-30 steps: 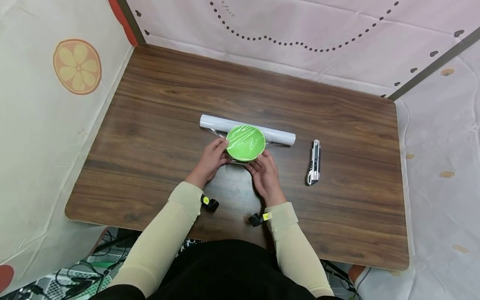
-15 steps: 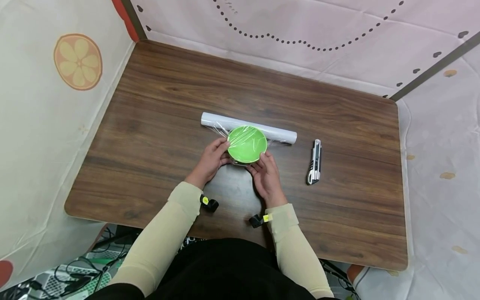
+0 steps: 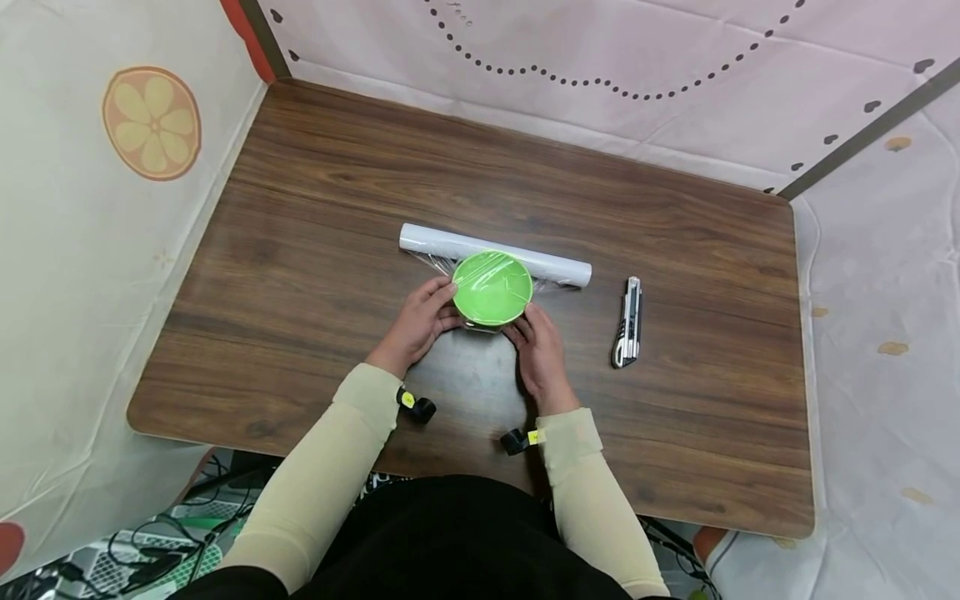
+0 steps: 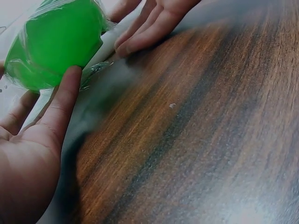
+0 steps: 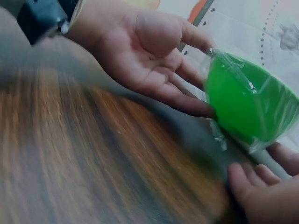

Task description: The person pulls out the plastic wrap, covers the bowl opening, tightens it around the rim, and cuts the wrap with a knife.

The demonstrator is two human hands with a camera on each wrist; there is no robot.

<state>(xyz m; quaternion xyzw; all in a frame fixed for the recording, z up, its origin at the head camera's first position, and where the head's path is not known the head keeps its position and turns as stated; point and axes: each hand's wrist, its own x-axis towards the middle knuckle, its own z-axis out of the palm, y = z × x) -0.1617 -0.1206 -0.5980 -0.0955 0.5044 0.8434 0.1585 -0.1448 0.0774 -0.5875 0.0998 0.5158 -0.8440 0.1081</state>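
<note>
A green bowl [image 3: 492, 288] with clear cling film [image 3: 437, 262] stretched over its mouth and down its sides is between my hands at the table's middle. My left hand [image 3: 417, 322] grips its left side, thumb at the rim, fingers lower against the wall, as the right wrist view shows. At the bowl's right front, my right hand [image 3: 542, 354] touches it with one digit near the rim; its other fingers [image 4: 149, 30] extend low, close over the table. A white cling film roll [image 3: 555, 268] lies just behind the bowl, film running between them. The bowl's underside is mostly hidden.
A silver and black utility knife [image 3: 627, 323] lies on the brown wooden table [image 3: 712, 400], right of the roll. Printed cloth walls [image 3: 600, 50] enclose the table's back and sides. Cables [image 3: 168, 550] are on the floor below the left front edge.
My right hand has shifted slightly right, its lower fingers drawing back from the film edge at the bowl's front. The left hand, bowl, roll and knife stay nearly in place.
</note>
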